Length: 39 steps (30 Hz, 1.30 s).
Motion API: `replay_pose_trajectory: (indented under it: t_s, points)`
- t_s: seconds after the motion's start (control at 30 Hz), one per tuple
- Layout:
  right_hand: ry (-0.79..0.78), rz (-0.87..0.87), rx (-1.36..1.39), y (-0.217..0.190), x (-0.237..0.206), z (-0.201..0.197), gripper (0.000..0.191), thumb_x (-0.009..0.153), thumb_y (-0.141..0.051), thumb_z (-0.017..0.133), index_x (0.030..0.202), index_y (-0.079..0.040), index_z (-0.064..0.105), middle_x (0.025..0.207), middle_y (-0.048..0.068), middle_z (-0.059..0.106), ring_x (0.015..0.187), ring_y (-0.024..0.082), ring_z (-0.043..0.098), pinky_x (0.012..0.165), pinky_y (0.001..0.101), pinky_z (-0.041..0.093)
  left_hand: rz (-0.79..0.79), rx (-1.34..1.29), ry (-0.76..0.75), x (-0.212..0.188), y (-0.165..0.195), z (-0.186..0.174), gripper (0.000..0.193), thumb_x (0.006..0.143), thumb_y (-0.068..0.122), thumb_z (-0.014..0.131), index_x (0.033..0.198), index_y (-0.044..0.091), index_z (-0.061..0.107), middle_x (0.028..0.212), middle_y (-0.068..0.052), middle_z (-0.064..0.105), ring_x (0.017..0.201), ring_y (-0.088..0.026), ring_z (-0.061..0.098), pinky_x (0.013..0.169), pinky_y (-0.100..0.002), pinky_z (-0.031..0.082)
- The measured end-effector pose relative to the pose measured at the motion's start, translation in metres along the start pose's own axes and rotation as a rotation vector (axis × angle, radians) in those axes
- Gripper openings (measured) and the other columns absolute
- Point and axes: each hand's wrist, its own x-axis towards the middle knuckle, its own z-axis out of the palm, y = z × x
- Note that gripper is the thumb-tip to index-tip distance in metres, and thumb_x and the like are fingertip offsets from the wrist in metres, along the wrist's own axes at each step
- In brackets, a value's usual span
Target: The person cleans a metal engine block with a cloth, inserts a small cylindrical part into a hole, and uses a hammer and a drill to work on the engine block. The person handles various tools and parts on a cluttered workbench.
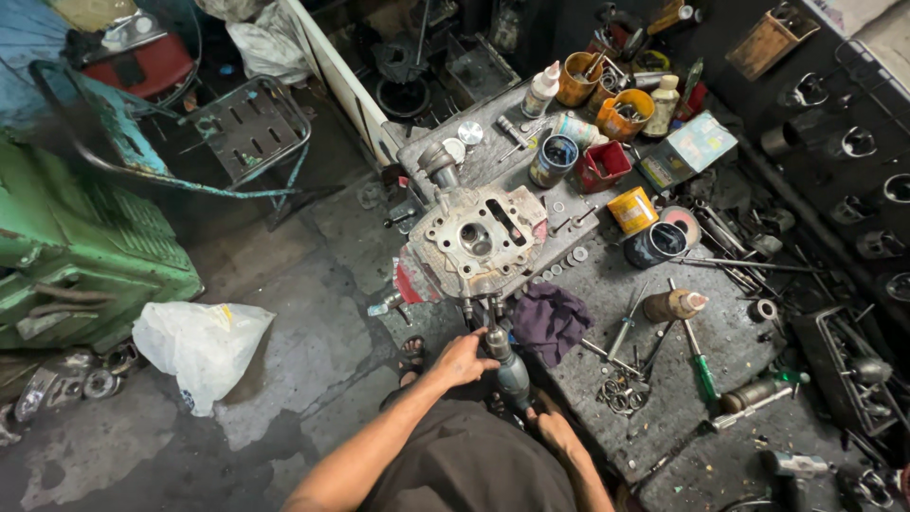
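Holding our power tool (513, 372) against the clamped cylinder head (477, 239) | left hand (462, 358) steadying its nose, fingers curled | right hand (553, 424) gripping its rear | head's studs still fitted.

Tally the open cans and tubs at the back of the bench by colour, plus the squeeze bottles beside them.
Orange or yellow tubs: 3
Red tub: 1
Dark blue or black cans: 2
White squeeze bottles: 2
Total: 8
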Motion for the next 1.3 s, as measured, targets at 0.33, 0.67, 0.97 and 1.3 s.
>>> replay_pose_trajectory:
  t_s: [0.33,0.67,0.97,1.3]
  points:
    - [-0.024,0.008,0.015,0.0,0.004,-0.002,0.068,0.084,-0.012,0.065,0.15,-0.018,0.049,0.142,0.013,0.065,0.132,0.028,0.058,0.11,0.0389,0.043,0.04,-0.02,0.044,-0.002,0.003,-0.002,0.078,0.074,0.032,0.087,0.14,0.004,0.056,0.067,-0.014,0.072,0.071,-0.027,0.076,0.072,-0.04,0.058]
    - [-0.017,-0.041,0.064,0.003,-0.001,-0.001,0.064,0.086,-0.014,0.066,0.148,-0.009,0.05,0.141,0.016,0.065,0.134,0.028,0.057,0.112,0.037,0.041,0.049,-0.01,0.058,-0.004,-0.002,0.002,0.076,0.074,0.034,0.086,0.138,0.004,0.057,0.068,-0.014,0.073,0.075,-0.028,0.076,0.075,-0.04,0.056]
    - [0.003,0.007,0.074,0.005,-0.004,-0.004,0.07,0.086,-0.017,0.068,0.15,-0.003,0.044,0.145,0.019,0.059,0.136,0.029,0.055,0.113,0.0365,0.041,0.06,-0.002,0.102,-0.007,0.001,0.007,0.077,0.074,0.034,0.088,0.138,0.003,0.058,0.075,-0.017,0.073,0.081,-0.031,0.075,0.079,-0.042,0.056]
    - [0.015,-0.026,0.132,0.004,-0.011,-0.003,0.066,0.083,-0.012,0.068,0.146,-0.004,0.051,0.138,0.018,0.066,0.129,0.028,0.06,0.109,0.0369,0.044,0.043,-0.01,0.116,-0.014,0.01,0.007,0.076,0.074,0.034,0.087,0.138,0.005,0.059,0.083,-0.02,0.074,0.088,-0.033,0.075,0.084,-0.042,0.055]
